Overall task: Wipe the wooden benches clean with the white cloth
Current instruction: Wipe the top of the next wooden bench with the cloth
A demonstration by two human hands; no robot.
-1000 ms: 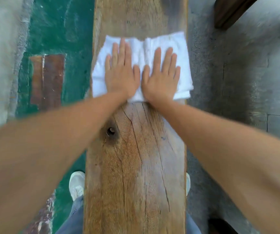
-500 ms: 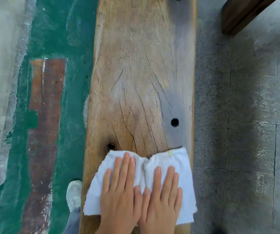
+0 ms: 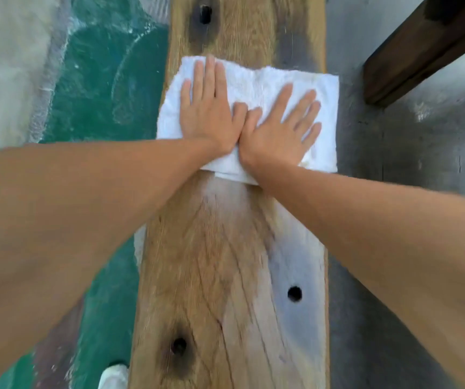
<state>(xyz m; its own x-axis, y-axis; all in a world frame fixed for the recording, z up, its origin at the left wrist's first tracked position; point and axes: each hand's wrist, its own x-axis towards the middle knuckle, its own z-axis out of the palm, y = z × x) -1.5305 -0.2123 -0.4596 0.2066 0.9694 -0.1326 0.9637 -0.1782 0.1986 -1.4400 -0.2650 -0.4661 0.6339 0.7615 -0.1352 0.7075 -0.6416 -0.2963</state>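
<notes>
A long wooden bench [image 3: 225, 262] runs away from me, cracked and with dark knot holes. A folded white cloth [image 3: 256, 82] lies across it in the upper part of the view, its right edge hanging past the bench's right side. My left hand [image 3: 208, 110] presses flat on the cloth's left half, fingers spread. Beside it, thumbs touching, my right hand [image 3: 281, 130] presses flat on the right half. Both arms are stretched forward over the bench.
Green painted floor [image 3: 99, 94] lies left of the bench, grey concrete [image 3: 394, 192] to the right. A dark wooden beam [image 3: 422, 46] crosses the upper right corner. A white shoe tip [image 3: 113, 374] shows at the bottom left of the bench.
Half a second ago both hands held the cloth close to me near the knot hole; they have now pushed it forward along the bench, arms extended.
</notes>
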